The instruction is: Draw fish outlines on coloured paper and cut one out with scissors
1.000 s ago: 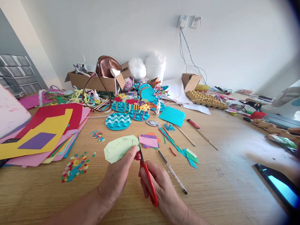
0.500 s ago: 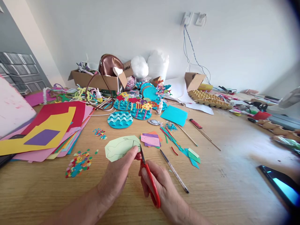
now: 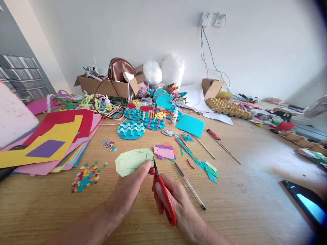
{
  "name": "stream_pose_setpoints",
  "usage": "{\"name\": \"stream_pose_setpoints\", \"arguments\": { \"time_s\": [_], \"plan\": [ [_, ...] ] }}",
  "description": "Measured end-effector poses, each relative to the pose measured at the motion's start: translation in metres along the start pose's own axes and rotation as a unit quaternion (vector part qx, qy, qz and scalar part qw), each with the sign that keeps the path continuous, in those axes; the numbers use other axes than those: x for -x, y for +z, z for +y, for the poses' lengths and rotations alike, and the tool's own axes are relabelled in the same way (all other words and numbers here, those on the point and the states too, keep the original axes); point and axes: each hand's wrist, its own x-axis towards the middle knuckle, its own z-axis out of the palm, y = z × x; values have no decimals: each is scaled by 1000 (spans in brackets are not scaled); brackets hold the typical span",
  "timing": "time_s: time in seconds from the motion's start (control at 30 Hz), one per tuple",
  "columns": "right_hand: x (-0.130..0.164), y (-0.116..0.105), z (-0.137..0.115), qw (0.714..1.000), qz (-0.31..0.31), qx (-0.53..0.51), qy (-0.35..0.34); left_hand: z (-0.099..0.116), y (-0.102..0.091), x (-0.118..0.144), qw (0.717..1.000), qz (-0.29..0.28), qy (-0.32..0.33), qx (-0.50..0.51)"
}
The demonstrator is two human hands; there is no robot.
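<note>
1. Far left of the wooden table (image 3: 242, 204): a fanned stack of coloured paper sheets (image 3: 51, 143), yellow and red on top with a purple piece on the yellow. Nearer the viewer, a loose pile of confetti dots (image 3: 85, 177).
2. Left hand (image 3: 127, 194): forearm enters from the lower left, palm down, wrist low over the table. Thumb and fingertips are pressed together on the near right edge of the pale green paper (image 3: 133, 161), pinching it. The paper bears a pencilled fish outline and sits just past the fingertips, left of centre; whether it rests on the table or is lifted clear, I cannot tell.
3. Red-handled scissors (image 3: 163, 194): blades point away and up, tips at the paper's right edge beside the left thumb. The blades look nearly closed.
4. Right hand (image 3: 176, 207): enters from the lower right, fingers curled through and around the red loops, gripping the scissors firmly.
5. Right of the hands: a pen (image 3: 190, 186) lying diagonally, small pink and purple paper squares (image 3: 163, 152), teal offcuts (image 3: 209, 170).
6. Risk, judged: the blades work very close to the left thumb, so a nick is possible if the pinch creeps forward.
7. Risk, judged: the paper is held at one edge only; it may flex and send the cut off the pencil line.
8. Risk, judged: the right wrist could knock the pen.
</note>
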Motion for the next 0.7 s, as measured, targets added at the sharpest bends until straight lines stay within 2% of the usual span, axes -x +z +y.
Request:
{"name": "stream_pose_setpoints", "arguments": {
  "time_s": [0.4,0.7],
  "plan": [
    [-1,-3,7,999,-4,34,-28,13,-2,-4,999,-28,-42,-17],
    [-2,-3,5,999,-17,30,-19,22,-2,-3,997,-62,-39,-30]
  ]
}}
